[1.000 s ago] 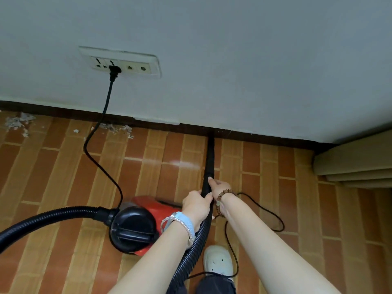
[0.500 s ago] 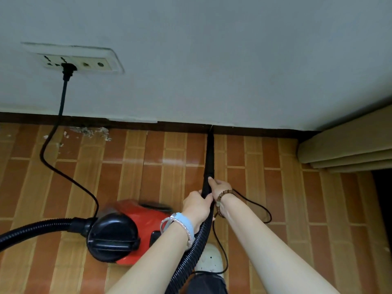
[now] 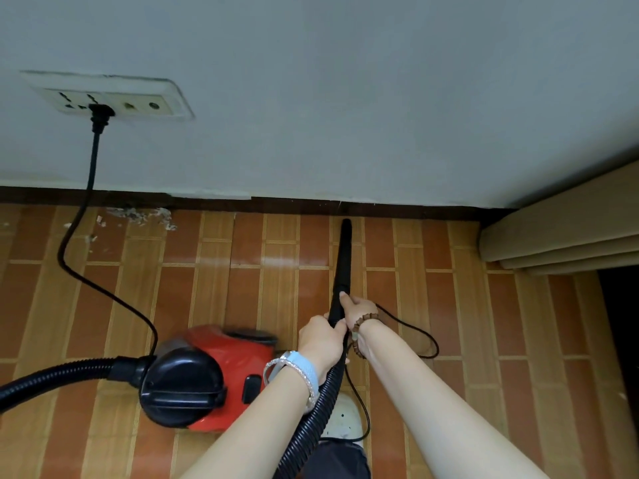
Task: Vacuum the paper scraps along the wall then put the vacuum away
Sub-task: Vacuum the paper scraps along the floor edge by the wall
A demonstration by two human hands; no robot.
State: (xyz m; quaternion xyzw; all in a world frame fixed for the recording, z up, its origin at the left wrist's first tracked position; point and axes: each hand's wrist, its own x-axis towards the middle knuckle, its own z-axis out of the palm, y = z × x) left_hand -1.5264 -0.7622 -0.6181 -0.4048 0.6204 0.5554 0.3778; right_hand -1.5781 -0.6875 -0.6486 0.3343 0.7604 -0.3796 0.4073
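A red and black vacuum cleaner (image 3: pixel 207 371) sits on the tiled floor at lower left. Its black ribbed hose (image 3: pixel 318 416) loops off to the left and comes back up between my arms. Both hands hold the black crevice nozzle (image 3: pixel 344 257): my left hand (image 3: pixel 321 340) grips it lower down, my right hand (image 3: pixel 359 311) grips it just above. The nozzle tip lies on the floor a little short of the dark skirting. A patch of white paper scraps (image 3: pixel 138 216) lies against the skirting, well left of the tip.
The black power cord (image 3: pixel 90 174) runs from a wall socket (image 3: pixel 107 98) down across the floor to the vacuum. Beige curtain folds (image 3: pixel 560 236) reach the floor at right. My white shoe (image 3: pixel 342 420) stands below the hose.
The nozzle tip has drawn back from the skirting toward me. The view has swung back left, so the socket and scraps sit further right in frame.
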